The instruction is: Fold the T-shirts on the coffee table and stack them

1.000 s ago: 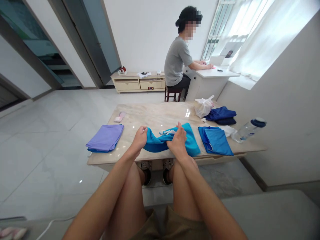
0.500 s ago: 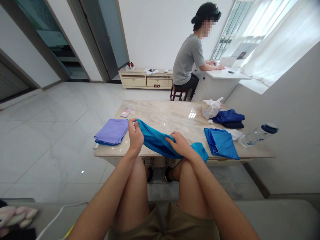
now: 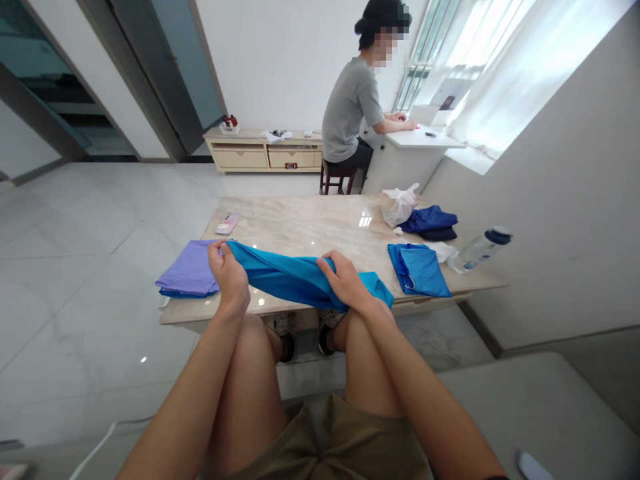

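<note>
A turquoise cloth [image 3: 285, 277] is stretched between my two hands over the near edge of a low marble table [image 3: 305, 230]. My left hand [image 3: 227, 270] is closed in a pinch on the cloth's left end, raised a little above the table. My right hand [image 3: 345, 283] is closed around the bunched middle of the cloth, whose right end lies on the table. A folded lilac cloth [image 3: 187, 277] lies just left of my left hand. A folded blue cloth [image 3: 420, 270] lies to the right of my right hand.
A pink phone [image 3: 227, 224], a white plastic bag [image 3: 397, 205], dark blue folded clothes [image 3: 431, 222] and a lying water bottle [image 3: 477, 250] are on the table. A person in a grey shirt [image 3: 350, 113] sits at a white desk behind. My bare knees are under the table's edge.
My hands have drawn apart, pulling the turquoise cloth out long. My left hand moved left and up with the cloth's end; my right hand slid along the bunched part.
</note>
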